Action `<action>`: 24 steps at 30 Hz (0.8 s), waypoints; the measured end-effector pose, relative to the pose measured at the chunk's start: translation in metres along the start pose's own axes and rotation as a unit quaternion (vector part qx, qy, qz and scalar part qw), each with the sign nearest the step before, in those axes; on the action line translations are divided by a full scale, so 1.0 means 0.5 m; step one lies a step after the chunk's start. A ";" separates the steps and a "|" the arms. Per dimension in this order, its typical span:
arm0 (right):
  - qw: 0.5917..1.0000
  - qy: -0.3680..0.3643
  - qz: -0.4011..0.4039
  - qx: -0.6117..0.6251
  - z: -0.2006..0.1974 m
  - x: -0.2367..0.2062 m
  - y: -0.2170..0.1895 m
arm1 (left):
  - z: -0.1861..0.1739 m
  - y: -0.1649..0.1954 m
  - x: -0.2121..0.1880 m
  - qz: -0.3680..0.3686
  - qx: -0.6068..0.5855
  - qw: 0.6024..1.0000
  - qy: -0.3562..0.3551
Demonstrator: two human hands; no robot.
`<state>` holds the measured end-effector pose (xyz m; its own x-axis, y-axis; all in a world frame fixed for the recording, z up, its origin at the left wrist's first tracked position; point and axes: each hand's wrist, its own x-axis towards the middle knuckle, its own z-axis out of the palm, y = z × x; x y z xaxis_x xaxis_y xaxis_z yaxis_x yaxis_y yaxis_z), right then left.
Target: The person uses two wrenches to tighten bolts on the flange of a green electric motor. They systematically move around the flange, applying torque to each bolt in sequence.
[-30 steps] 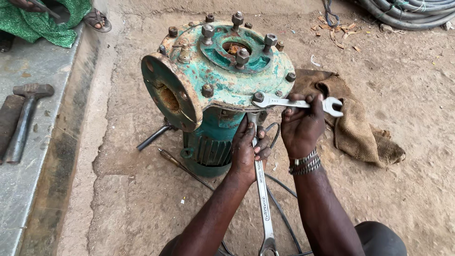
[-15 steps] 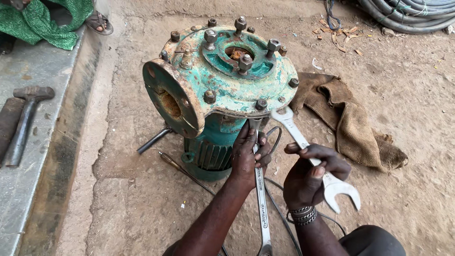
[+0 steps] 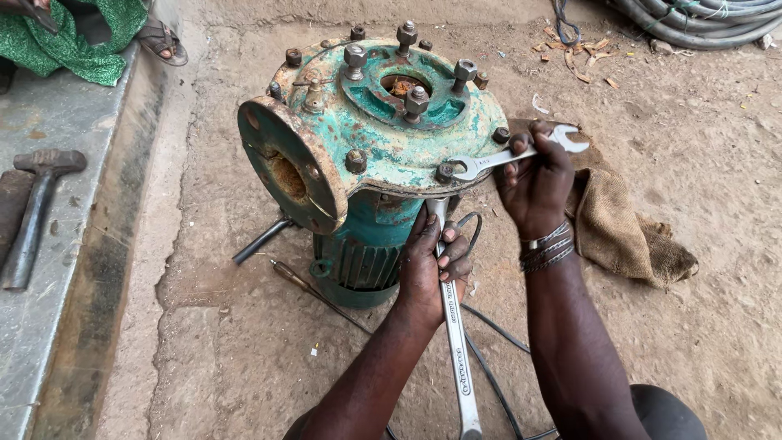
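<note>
A hammer (image 3: 37, 208) is lying on the concrete ledge's left edge. On the dirt, the left hand (image 3: 432, 269) is gripping a long spanner (image 3: 453, 342) under the heavy, rusty pump (image 3: 371, 155); the right hand (image 3: 533, 183) is clenching another spanner (image 3: 509, 156), best held far out.

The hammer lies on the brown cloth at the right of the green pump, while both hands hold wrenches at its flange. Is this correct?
Not quite. The head view shows the hammer on the grey slab at the left of the pump, not on the cloth. The left hand and right hand do hold wrenches.
</note>
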<state>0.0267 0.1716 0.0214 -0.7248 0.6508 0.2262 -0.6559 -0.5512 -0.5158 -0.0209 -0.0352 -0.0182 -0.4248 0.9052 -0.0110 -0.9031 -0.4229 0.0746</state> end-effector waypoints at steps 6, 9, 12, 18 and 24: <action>0.984 -0.030 0.137 -0.111 0.036 0.053 -0.067 | 0.004 -0.009 0.001 0.025 0.019 0.999 -0.034; 0.978 -0.042 0.160 -0.129 0.038 0.068 -0.071 | 0.009 -0.005 -0.003 0.029 0.020 0.999 -0.027; 0.982 -0.030 0.145 -0.118 0.030 0.064 -0.059 | 0.013 0.001 -0.005 0.025 0.047 0.999 -0.007; 0.989 0.009 0.111 -0.093 0.015 0.043 -0.046 | 0.009 0.006 -0.004 0.022 0.059 0.998 -0.013; 0.990 0.018 0.103 -0.093 0.013 0.042 -0.050 | 0.001 0.002 0.002 0.012 0.060 0.998 0.000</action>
<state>0.0265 0.1958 0.0442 -0.8289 0.5546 0.0729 -0.4428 -0.5710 -0.6913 -0.0223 -0.0349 -0.0176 -0.4465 0.8948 -0.0080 -0.8784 -0.4366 0.1944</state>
